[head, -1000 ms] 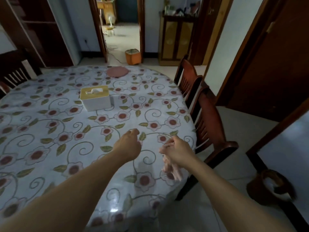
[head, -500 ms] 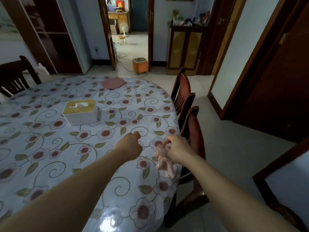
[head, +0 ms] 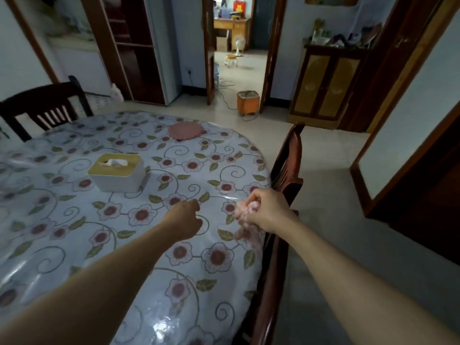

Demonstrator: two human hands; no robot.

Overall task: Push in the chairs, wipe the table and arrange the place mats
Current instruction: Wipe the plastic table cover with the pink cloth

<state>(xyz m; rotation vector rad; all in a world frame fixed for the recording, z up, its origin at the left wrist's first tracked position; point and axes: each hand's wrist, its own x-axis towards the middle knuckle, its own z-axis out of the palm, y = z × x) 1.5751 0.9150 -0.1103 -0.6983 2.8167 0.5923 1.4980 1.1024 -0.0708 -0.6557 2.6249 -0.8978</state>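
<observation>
A round table (head: 74, 240) with a flowered plastic cover fills the left of the view. My right hand (head: 266, 210) grips a bunched pink cloth (head: 245, 215) over the table's right edge. Curled into a fist and holding nothing, my left hand (head: 185, 216) hovers over the table beside it. A round pink place mat (head: 184, 130) lies at the far edge. Two reddish wooden chairs stand tucked against the right side, one near (head: 271, 282) and one farther (head: 288, 155). A dark chair (head: 47, 108) stands at the far left.
A white tissue box (head: 117, 171) with a yellow lid sits mid-table. On the floor by the doorway stands an orange bin (head: 247, 103). A wooden cabinet (head: 326, 85) lines the far wall. Bare tiled floor lies to the right of the chairs.
The view has moved along the table's right side and risen. The near chair now sits closer against the table. My right hand with the cloth has moved up toward the table edge.
</observation>
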